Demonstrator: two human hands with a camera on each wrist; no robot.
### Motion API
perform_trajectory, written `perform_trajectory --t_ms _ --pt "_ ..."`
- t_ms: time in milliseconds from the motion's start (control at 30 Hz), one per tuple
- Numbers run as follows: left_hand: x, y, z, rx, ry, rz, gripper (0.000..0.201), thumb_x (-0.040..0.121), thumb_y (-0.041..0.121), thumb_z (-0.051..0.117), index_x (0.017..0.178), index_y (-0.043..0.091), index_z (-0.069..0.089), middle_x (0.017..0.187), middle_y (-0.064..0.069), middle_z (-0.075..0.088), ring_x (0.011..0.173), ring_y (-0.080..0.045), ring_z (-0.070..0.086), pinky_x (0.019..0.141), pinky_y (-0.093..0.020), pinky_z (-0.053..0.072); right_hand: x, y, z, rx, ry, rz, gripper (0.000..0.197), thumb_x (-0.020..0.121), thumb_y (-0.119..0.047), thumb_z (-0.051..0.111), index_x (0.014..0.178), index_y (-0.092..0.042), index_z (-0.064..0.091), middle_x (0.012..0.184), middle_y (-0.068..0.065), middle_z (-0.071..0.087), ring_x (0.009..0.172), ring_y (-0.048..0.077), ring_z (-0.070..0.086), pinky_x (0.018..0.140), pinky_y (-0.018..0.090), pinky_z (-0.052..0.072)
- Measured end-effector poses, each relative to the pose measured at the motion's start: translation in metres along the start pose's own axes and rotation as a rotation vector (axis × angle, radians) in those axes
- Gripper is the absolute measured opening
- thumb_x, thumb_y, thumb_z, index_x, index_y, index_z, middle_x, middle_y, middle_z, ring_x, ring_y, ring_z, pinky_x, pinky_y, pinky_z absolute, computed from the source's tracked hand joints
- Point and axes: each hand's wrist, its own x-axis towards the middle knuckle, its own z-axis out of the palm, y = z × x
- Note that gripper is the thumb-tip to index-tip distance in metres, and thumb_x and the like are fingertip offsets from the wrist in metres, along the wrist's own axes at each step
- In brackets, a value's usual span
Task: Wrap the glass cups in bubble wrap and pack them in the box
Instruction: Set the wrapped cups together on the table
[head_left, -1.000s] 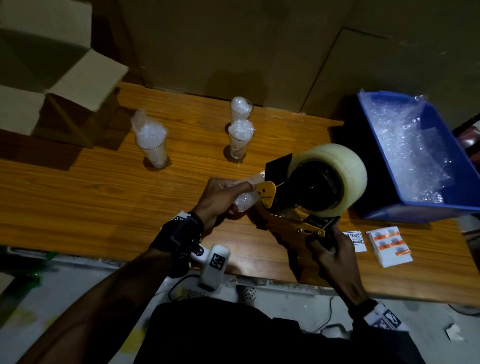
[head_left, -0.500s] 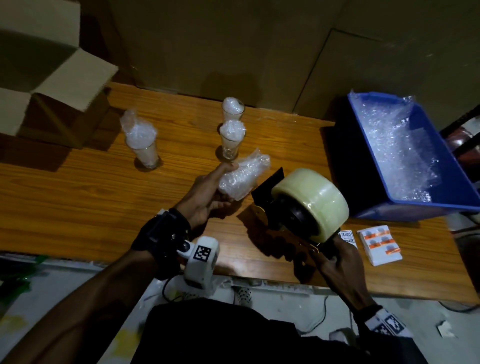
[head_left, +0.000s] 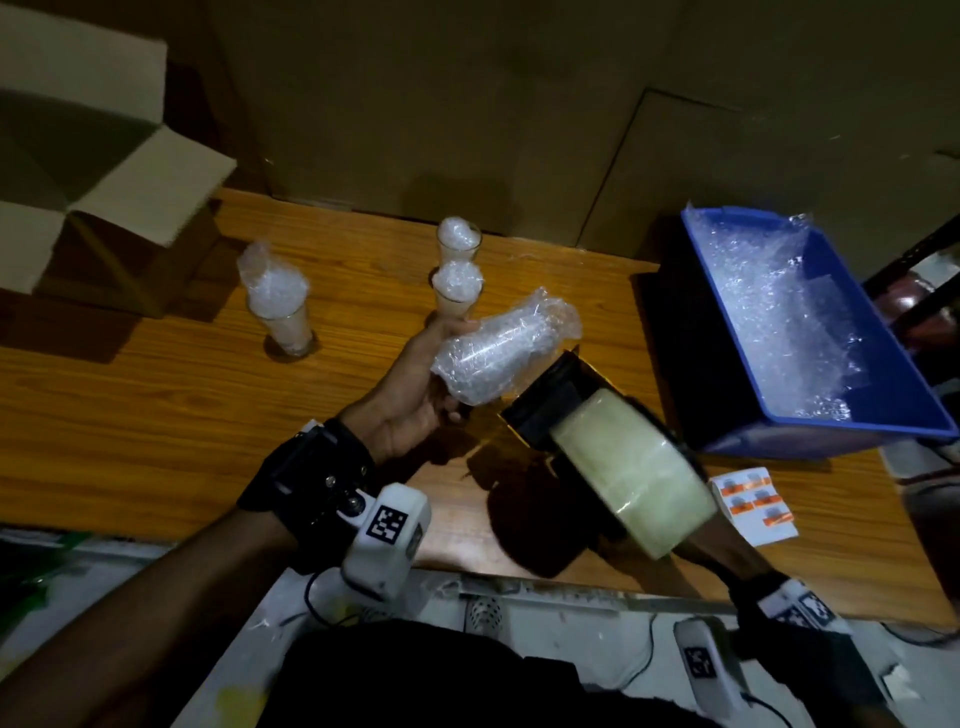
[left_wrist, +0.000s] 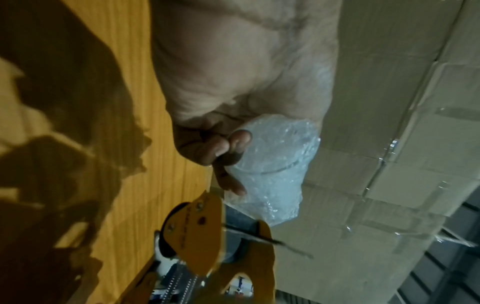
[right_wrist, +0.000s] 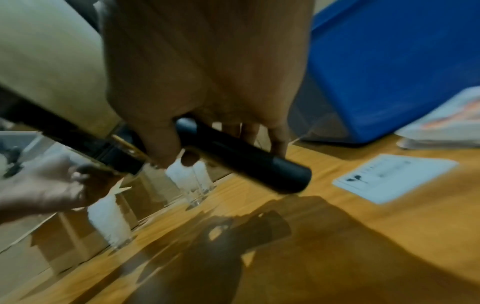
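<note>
My left hand (head_left: 426, 384) grips a glass cup wrapped in bubble wrap (head_left: 504, 353), lifted above the wooden table; in the left wrist view the fingers (left_wrist: 228, 148) curl round the wrapped cup (left_wrist: 275, 164). My right hand (right_wrist: 197, 127) holds the black handle (right_wrist: 241, 164) of a tape dispenser (head_left: 623, 467) with a large clear tape roll, just right of the wrapped cup. Three glass cups stuffed with bubble wrap stand on the table: one at the left (head_left: 280, 312), two in the middle (head_left: 457, 291). An open cardboard box (head_left: 88, 208) sits at the far left.
A blue bin (head_left: 831, 421) holding bubble wrap stands at the right on the table (head_left: 156, 415). Sticker sheets (head_left: 753, 504) lie near the front right edge. Cardboard panels line the wall behind. The table's front edge is close to my body.
The left hand has lifted the wrapped cup up and away from the tape dispenser. The right hand has pulled the dispenser back and down to the right.
</note>
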Motion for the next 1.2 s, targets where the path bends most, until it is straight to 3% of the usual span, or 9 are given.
perform_trajectory --t_ms 67,133,300,433,533,667,900,1100,1200 --pt "-0.003 0.01 0.004 0.015 -0.027 0.003 0.066 0.079 0.046 0.063 0.131 0.007 0.056 0.09 -0.014 0.066 0.05 -0.015 0.048 0.038 -0.017 0.032 0.017 -0.013 -0.003 -0.092 0.061 -0.305 0.044 0.108 -0.032 0.035 0.146 -0.01 0.043 0.121 0.01 0.053 0.119 0.028 0.058 0.078 0.026 0.051" --pt "-0.008 0.022 0.009 0.002 -0.086 -0.011 0.056 0.076 0.044 0.064 0.119 0.01 0.06 0.083 -0.011 0.063 0.05 -0.017 0.049 0.039 -0.017 0.029 0.018 -0.004 -0.011 -0.095 0.113 -0.634 0.044 0.09 -0.067 0.052 0.128 -0.045 0.054 0.121 0.012 0.061 0.116 0.038 0.059 0.091 0.043 0.049" --pt "-0.021 0.048 0.019 0.129 -0.194 0.019 0.021 0.075 0.036 0.065 0.077 0.02 0.078 0.073 -0.002 0.066 0.058 -0.021 0.056 0.054 -0.031 0.025 0.04 -0.017 -0.016 -0.203 0.093 -0.79 0.04 0.077 -0.058 0.063 0.108 -0.034 0.052 0.094 -0.021 0.048 0.087 0.016 0.048 0.076 0.038 0.035" --pt "-0.024 0.057 0.013 0.14 -0.184 0.048 0.039 0.065 0.038 0.072 0.094 0.012 0.073 0.092 -0.009 0.07 0.078 -0.028 0.06 0.067 -0.032 0.032 0.042 -0.041 -0.032 -0.246 0.098 -0.85 0.02 0.078 -0.046 0.059 0.087 -0.044 0.041 0.081 -0.025 0.044 0.073 0.011 0.039 0.075 0.039 0.033" --pt "-0.029 0.064 0.011 0.184 -0.215 0.072 0.042 0.059 0.039 0.071 0.091 0.012 0.064 0.085 -0.006 0.066 0.069 -0.02 0.061 0.055 -0.027 0.039 0.048 -0.053 -0.042 -0.427 0.167 -0.899 0.014 0.08 -0.036 0.055 0.086 -0.042 0.043 0.079 -0.019 0.051 0.074 0.014 0.044 0.077 0.038 0.033" --pt "-0.034 0.073 0.009 0.438 -0.309 0.104 0.053 0.057 0.041 0.069 0.096 0.006 0.064 0.089 -0.007 0.066 0.075 -0.017 0.064 0.059 -0.025 0.049 0.054 -0.073 -0.055 -0.806 0.363 -0.9 0.016 0.082 -0.031 0.049 0.085 -0.022 0.063 0.077 -0.001 0.058 0.077 0.027 0.051 0.081 0.041 0.032" --pt "-0.05 0.08 0.014 0.733 -0.383 0.287 0.038 0.064 0.035 0.072 0.091 0.008 0.074 0.088 0.002 0.074 0.087 -0.011 0.07 0.072 -0.018 0.051 0.041 -0.098 -0.061 -1.122 0.618 -0.795 0.009 0.078 -0.016 0.07 0.082 -0.015 0.062 0.073 0.008 0.063 0.077 0.033 0.058 0.086 0.045 0.036" --pt "-0.056 0.072 0.024 1.012 -0.393 0.397 0.037 0.068 0.049 0.078 0.096 0.025 0.076 0.095 0.004 0.073 0.09 -0.018 0.069 0.079 -0.047 0.056 0.04 -0.112 -0.065 -1.186 0.508 -0.39 0.038 0.067 -0.007 0.077 0.062 -0.022 0.042 0.059 0.007 0.059 0.057 0.028 0.06 0.076 0.041 0.035" --pt "-0.057 0.066 0.027 1.221 -0.243 0.464 0.046 0.062 0.066 0.074 0.099 0.039 0.068 0.094 0.017 0.07 0.086 -0.01 0.066 0.077 -0.047 0.055 0.04 -0.114 -0.059 -1.239 0.379 -0.257 0.02 0.081 -0.018 0.071 0.074 -0.023 0.053 0.073 0.003 0.064 0.068 0.027 0.065 0.074 0.039 0.041"
